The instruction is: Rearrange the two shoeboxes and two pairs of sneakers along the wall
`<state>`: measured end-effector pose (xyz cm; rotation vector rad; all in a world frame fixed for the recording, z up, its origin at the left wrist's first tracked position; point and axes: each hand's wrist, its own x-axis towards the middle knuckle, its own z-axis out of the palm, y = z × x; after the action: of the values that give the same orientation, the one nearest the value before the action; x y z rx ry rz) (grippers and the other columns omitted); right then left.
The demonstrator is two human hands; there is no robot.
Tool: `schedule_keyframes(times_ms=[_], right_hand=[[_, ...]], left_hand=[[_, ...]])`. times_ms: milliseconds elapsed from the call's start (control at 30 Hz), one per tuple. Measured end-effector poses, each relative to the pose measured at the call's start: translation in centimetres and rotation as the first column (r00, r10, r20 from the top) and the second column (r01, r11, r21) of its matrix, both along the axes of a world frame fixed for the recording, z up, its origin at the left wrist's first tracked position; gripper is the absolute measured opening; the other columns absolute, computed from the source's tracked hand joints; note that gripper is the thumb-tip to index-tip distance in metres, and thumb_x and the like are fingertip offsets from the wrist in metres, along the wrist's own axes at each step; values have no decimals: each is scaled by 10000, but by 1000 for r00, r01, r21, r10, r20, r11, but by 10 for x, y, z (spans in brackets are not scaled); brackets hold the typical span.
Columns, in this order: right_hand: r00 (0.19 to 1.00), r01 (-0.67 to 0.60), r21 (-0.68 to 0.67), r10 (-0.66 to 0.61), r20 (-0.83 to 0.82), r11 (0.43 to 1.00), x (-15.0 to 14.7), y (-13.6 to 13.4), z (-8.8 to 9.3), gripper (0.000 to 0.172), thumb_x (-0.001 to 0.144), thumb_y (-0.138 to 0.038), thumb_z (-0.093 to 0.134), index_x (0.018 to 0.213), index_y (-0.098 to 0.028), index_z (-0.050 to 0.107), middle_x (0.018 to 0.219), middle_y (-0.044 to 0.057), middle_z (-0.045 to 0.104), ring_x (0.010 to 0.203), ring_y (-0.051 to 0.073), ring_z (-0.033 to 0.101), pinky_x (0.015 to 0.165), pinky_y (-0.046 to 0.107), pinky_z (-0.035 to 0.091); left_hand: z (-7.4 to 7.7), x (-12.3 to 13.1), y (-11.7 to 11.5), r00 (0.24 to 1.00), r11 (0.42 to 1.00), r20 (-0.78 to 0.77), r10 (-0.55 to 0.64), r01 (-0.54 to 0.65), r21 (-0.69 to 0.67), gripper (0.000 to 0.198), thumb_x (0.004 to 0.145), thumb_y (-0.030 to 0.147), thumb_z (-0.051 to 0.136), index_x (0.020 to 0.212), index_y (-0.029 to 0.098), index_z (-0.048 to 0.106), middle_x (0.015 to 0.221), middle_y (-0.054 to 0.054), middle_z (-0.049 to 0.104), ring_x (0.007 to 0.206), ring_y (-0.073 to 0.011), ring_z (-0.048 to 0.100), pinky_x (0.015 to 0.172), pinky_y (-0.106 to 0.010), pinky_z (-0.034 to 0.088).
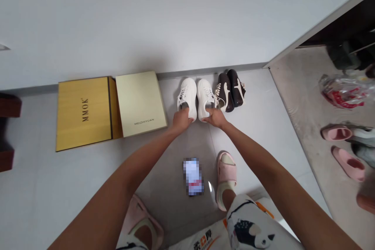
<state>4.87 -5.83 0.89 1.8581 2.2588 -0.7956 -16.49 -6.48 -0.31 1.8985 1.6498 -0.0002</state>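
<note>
Two white lace-up sneakers stand side by side on the grey floor, toes toward the wall. My left hand (181,120) is closed on the heel of the left white sneaker (187,93). On the heel of the right white sneaker (204,93), my right hand (216,118) is closed in the same way, thumb on the inner side. Just right of them, close to the wall, is a pair of dark brown shoes (225,90) with cream laces and trim. Both sneakers' heels are partly hidden by my fingers.
To the left lie a yellow MMOK box (83,113) and a pale MEIZHIYUAN box (140,101). A blurred-out phone (193,176) is on the floor near my pink slippers (227,172). On the right are pink clogs (348,163) and a plastic bag (345,91). A white wall (175,15) rises ahead.
</note>
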Motion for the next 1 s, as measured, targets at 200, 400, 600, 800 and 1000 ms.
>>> schedule_keyframes(times_ms=[200,400,600,800,1000], right_hand=[[978,-106,4,103,180,994,-18,9,11,269,919,-420,710,1081,-205,688,1104,121,772,1117,307,684,926,366,477],[953,-197,6,190,236,980,-41,23,15,279,943,-350,656,1180,-203,676,1194,158,750,1162,331,656,964,417,471],[935,-259,17,247,255,966,-58,32,16,306,933,-324,650,1217,-212,663,1249,148,734,1190,331,635,961,424,473],[931,-257,-5,250,266,966,-58,33,12,309,933,-323,655,1223,-216,659,1265,154,724,1195,322,630,963,417,474],[941,-240,-22,238,240,970,-63,27,2,306,939,-279,642,1236,-206,647,1296,153,701,1236,312,597,988,405,471]], left_hand=[[25,8,-1,988,992,-109,-108,113,47,303,943,211,619,1235,129,603,1226,-202,707,1244,-349,638,1065,-439,456],[25,3,19,983,993,-158,-95,105,53,334,917,117,586,1248,83,607,1225,-233,695,1236,-362,641,1057,-453,470],[19,4,26,976,993,-208,-56,76,89,344,931,105,512,1261,91,606,1201,-227,706,1208,-337,652,1025,-439,490],[12,8,23,979,995,-203,-37,56,87,326,948,149,514,1255,95,612,1194,-227,691,1194,-338,646,1012,-429,478],[7,6,17,978,996,-206,-37,54,77,381,941,62,393,1255,85,607,1195,-221,688,1197,-314,630,1023,-414,451]])
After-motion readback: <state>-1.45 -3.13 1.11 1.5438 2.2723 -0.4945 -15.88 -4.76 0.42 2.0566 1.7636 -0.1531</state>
